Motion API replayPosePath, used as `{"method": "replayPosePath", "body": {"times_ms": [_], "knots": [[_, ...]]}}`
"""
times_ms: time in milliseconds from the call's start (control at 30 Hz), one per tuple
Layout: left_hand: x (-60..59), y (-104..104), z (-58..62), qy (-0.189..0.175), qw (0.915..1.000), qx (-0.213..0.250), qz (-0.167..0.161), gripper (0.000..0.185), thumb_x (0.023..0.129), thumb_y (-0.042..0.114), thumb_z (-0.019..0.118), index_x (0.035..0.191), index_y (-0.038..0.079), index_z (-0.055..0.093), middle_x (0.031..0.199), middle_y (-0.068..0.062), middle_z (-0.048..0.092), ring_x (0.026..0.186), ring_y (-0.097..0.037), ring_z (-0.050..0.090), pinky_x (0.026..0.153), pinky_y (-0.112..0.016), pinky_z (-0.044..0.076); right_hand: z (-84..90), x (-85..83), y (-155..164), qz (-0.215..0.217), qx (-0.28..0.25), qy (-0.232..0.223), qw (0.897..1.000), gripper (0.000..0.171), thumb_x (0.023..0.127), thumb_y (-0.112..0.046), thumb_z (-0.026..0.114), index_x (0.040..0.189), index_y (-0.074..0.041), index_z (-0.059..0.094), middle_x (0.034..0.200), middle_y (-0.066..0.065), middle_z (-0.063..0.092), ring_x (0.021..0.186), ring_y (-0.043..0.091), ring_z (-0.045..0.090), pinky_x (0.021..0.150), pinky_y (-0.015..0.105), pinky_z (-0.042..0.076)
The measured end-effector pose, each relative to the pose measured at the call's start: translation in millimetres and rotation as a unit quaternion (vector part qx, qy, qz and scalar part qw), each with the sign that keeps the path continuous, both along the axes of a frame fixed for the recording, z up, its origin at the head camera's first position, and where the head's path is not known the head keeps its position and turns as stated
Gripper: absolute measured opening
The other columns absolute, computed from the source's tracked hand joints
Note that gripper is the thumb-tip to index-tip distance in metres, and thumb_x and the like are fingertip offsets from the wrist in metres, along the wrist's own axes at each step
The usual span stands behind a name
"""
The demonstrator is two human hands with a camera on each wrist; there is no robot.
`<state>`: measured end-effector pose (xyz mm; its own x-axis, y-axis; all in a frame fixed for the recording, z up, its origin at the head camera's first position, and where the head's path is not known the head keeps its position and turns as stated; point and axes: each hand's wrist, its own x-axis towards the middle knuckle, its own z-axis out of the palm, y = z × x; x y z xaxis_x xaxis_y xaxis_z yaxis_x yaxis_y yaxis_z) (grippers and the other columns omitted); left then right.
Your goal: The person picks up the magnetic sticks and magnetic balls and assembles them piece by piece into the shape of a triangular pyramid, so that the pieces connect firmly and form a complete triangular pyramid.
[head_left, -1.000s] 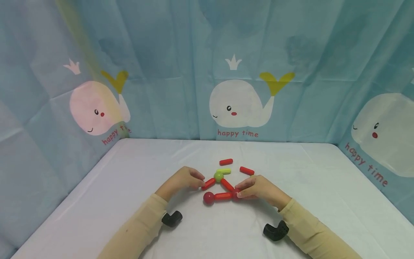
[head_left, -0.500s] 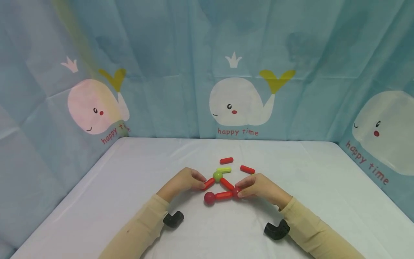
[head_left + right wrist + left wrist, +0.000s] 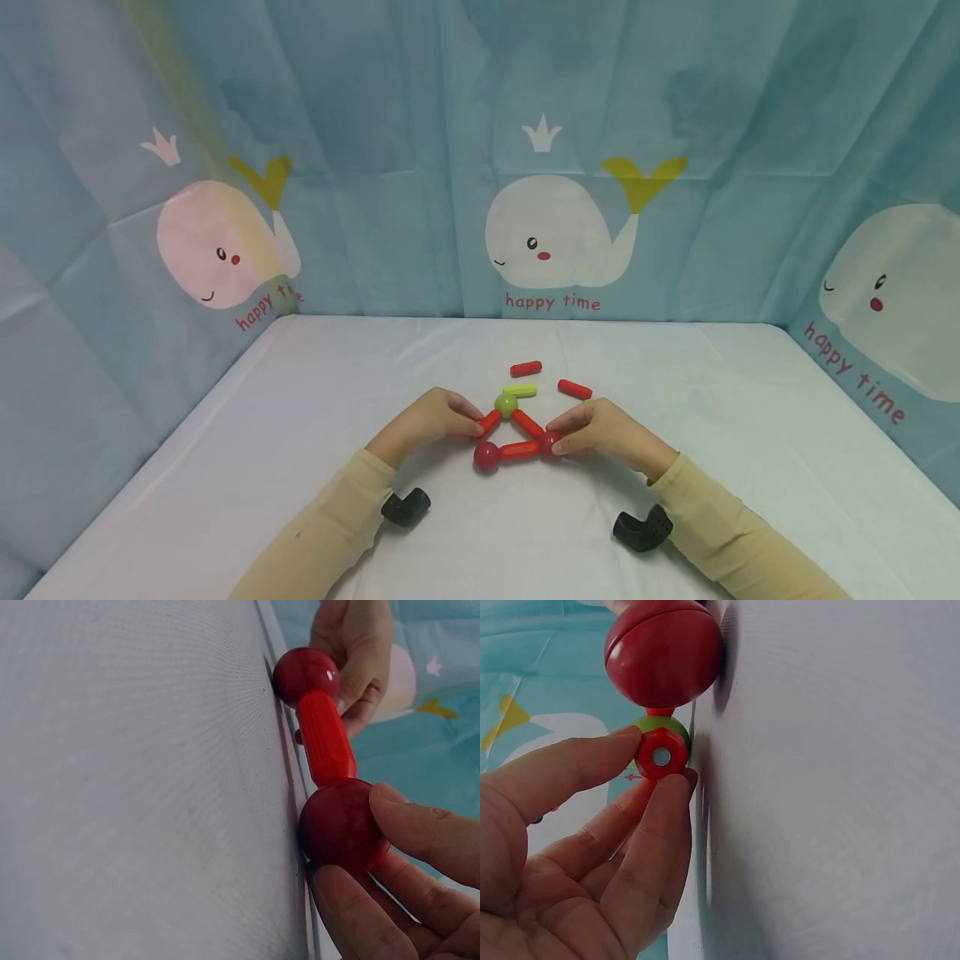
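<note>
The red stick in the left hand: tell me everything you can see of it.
The red stick is a short, glossy, plastic-looking rod with a small silvery disc set in its ribbed end cap. It lies slanted on the white table, its far end against the green ball. The left hand pinches its near end; the red ball sits close by, apparently apart.

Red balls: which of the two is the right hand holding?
The right hand pinches the red ball at the right end of the bottom red stick. The other red ball, at the stick's left end, sits untouched on the table.
</note>
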<state>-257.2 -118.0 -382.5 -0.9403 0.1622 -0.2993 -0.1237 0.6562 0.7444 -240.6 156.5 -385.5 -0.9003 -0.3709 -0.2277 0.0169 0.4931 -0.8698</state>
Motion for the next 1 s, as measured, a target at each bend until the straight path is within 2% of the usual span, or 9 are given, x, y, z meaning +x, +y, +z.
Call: {"method": "replayPosePath", "body": {"times_ms": [333,600,1000], "knots": [[0.1,2.8,-1.5,-0.016,0.9992,0.036,0.008,0.02,0.081,0.024,0.082,0.098,0.013,0.077,0.09,0.002,0.075,0.081,-0.011,0.067,0.084,-0.032,0.054,1.2,0.4,-0.3,0.0,0.006,0.004,1.0,0.034,0.082,-0.018,0.081,0.112,-0.005,0.075,0.102,0.005,0.077,0.084,0.012,0.065,0.074,0.027,0.054],[2.0,5.1,-2.6,-0.013,0.9978,0.064,0.008,0.02,0.082,0.02,0.081,0.098,0.01,0.076,0.09,-0.001,0.075,0.078,-0.011,0.07,0.085,-0.032,0.057,0.5,0.5,-1.2,-0.005,0.007,0.003,1.0,0.033,0.081,-0.018,0.081,0.111,-0.005,0.075,0.1,0.004,0.077,0.086,0.011,0.066,0.075,0.026,0.055],[5.7,10.3,-3.4,-0.004,0.9986,0.053,0.003,0.023,0.083,0.023,0.081,0.101,0.011,0.076,0.095,-0.001,0.073,0.082,-0.012,0.068,0.086,-0.034,0.057,2.0,3.4,-2.1,-0.004,0.014,0.005,1.0,0.032,0.081,-0.018,0.082,0.11,-0.006,0.076,0.101,0.004,0.077,0.086,0.012,0.066,0.077,0.029,0.056]]}}
